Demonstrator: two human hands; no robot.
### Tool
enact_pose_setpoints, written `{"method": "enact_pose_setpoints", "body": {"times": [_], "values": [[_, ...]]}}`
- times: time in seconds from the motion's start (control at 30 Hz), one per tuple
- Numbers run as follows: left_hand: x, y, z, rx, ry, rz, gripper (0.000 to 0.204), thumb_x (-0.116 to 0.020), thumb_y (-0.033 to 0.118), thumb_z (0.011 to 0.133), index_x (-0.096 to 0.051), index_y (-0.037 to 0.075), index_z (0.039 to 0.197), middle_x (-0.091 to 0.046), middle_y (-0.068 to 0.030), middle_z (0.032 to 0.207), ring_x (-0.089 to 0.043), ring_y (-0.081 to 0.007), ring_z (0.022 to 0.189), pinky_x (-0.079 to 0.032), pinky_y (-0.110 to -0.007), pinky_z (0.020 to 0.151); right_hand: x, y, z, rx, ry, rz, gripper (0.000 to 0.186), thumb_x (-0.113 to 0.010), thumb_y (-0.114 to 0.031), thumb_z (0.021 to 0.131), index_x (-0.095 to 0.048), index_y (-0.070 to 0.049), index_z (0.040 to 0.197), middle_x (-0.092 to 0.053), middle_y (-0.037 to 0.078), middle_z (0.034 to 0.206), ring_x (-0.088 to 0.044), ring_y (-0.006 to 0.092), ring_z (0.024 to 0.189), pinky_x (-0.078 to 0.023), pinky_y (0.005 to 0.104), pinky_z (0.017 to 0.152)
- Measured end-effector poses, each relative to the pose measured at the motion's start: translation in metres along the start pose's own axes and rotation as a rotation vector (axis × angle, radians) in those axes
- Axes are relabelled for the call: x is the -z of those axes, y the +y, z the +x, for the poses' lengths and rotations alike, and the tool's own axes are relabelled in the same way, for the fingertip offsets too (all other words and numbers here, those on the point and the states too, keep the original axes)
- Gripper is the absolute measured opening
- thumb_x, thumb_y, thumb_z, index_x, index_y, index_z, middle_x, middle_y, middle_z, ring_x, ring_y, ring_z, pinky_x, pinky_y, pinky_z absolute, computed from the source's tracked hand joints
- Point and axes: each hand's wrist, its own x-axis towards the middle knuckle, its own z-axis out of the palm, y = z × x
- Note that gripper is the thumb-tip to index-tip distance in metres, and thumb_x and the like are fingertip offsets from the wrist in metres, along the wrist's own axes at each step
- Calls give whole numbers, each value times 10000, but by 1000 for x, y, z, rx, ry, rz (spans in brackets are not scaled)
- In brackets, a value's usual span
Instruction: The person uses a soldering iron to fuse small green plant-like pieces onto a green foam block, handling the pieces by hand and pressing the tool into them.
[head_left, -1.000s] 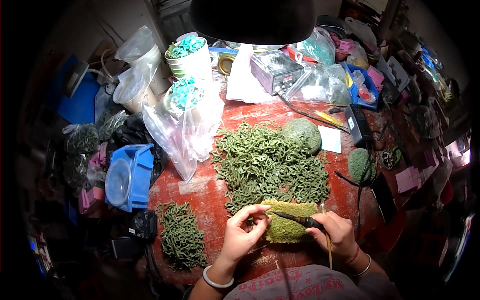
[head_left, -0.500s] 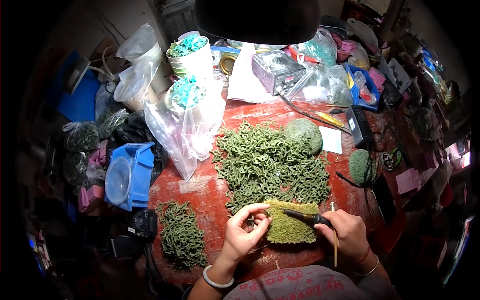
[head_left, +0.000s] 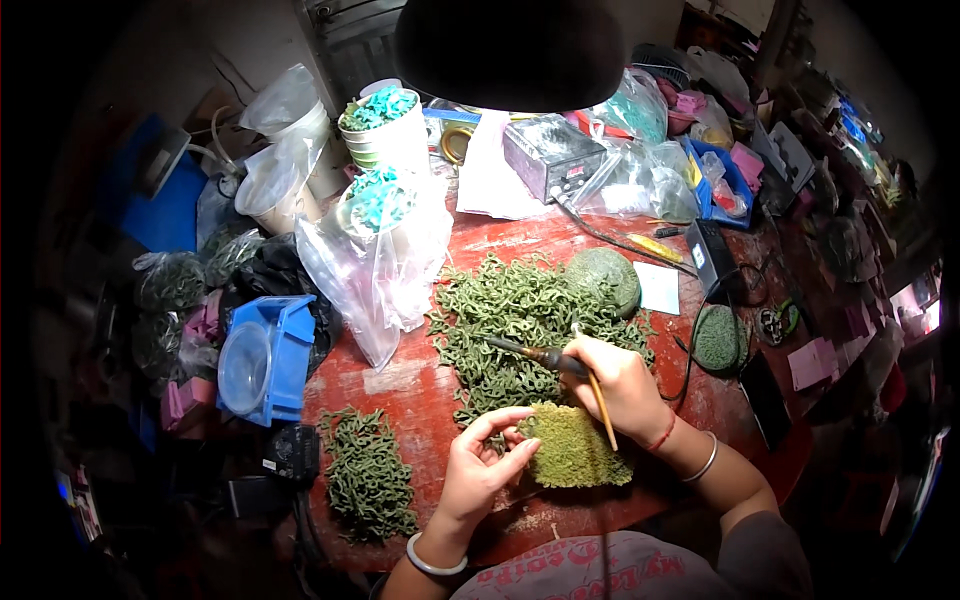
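Note:
In my right hand (head_left: 625, 385) are a dark-handled soldering iron (head_left: 550, 358) and a thin wooden-handled brush (head_left: 603, 412). The iron's tip points left, over a wide heap of green, twisted, worm-like pieces (head_left: 500, 310). Closer to me lies a squarish yellow-green pad (head_left: 575, 455) with a rough, mossy surface. My left hand (head_left: 475, 465) is closed at the pad's left edge, thumb and forefinger on its corner; the other fingers curl partly out of sight. A smaller pile of darker green twisted pieces (head_left: 368, 475) sits to the left on the red table (head_left: 430, 385).
Behind the heap is a round green disc (head_left: 605, 280) beside a white paper square (head_left: 657, 288). A grey box with a cord (head_left: 553, 155) stands farther back. Buckets with turquoise pieces (head_left: 385, 108) and a plastic bag (head_left: 365, 290) are at left, near a blue bin (head_left: 290, 345).
My right hand has lifted the soldering iron and brush off the pad, moving up and left over the green heap. My left hand stays at the pad's edge.

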Motion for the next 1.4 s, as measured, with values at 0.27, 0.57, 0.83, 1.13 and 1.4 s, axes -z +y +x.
{"method": "enact_pose_setpoints", "body": {"times": [0.27,0.57,0.83,1.13,1.4], "values": [[0,1,-1,-23,12,-8,423,-717,-67,884,-622,10,1289,-552,6,951,-545,-28,638,-415,-161,511,-3,-6,7,13,-39,8,239,-682,23,790,-600,-36,1007,-630,164,845,-656,366,767,-530,425,666],[2,5,0,29,-72,-95,370,-711,-31,911,-590,24,1256,-581,-15,1036,-577,-41,833,-483,-169,648,20,-43,-19,-417,-153,794,219,-664,68,858,-589,-7,1050,-689,46,981,-681,122,954,-538,281,873],[3,0,1,15,-172,-83,440,-712,-27,909,-531,12,1308,-601,-66,1190,-622,-91,974,-546,-204,726,13,-58,-27,-408,-201,909,206,-678,53,901,-584,-25,1068,-672,37,993,-658,101,966,-525,267,881],[4,2,-2,2,-145,6,325,-710,-2,920,-627,5,1235,-656,-45,1026,-613,-66,811,-506,-205,653,10,-61,-34,-270,40,410,245,-756,-61,901,-600,-20,1085,-669,68,889,-643,98,786,-519,277,669],[1,6,1,120,-29,-146,294,-711,12,923,-632,23,1206,-637,-12,911,-533,-41,627,-415,-191,549,50,-50,-78,-175,99,-139,173,-771,-161,886,-676,-48,976,-636,124,779,-634,299,625,-500,369,562]]}}
